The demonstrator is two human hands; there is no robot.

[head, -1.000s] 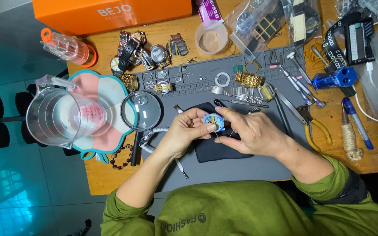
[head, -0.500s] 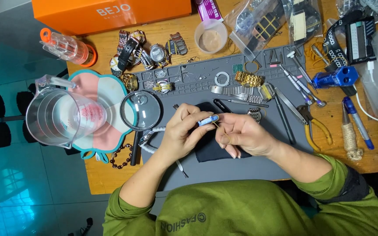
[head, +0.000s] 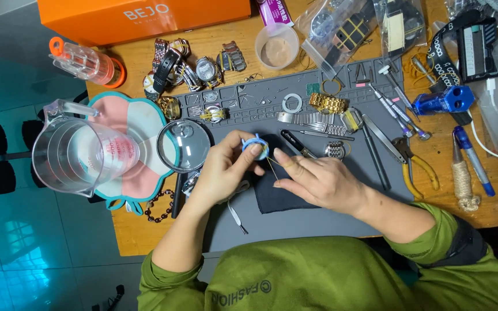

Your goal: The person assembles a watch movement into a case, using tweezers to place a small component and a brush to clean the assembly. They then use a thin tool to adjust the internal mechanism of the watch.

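My left hand (head: pixel 226 170) pinches a small round watch part with a light blue rim (head: pixel 255 144) between thumb and fingertips, above a dark cloth (head: pixel 280 196) on the grey work mat (head: pixel 295 222). My right hand (head: pixel 318 181) holds a thin metal tool (head: pixel 272 168) whose tip points up toward the blue-rimmed part. Both hands meet at the middle of the mat.
A magnifying glass (head: pixel 184 145) lies just left of my left hand, a clear measuring jug (head: pixel 82 155) on a pink and teal mat further left. Watches (head: pixel 194 69), metal bracelets (head: pixel 327 103), screwdrivers, pliers (head: pixel 407 158), a blue tool (head: pixel 448 99) and an orange box (head: pixel 145 17) surround the mat.
My right hand has drawn back to the right and lower, off the blue-rimmed part. My left hand has turned the part and keeps it pinched.
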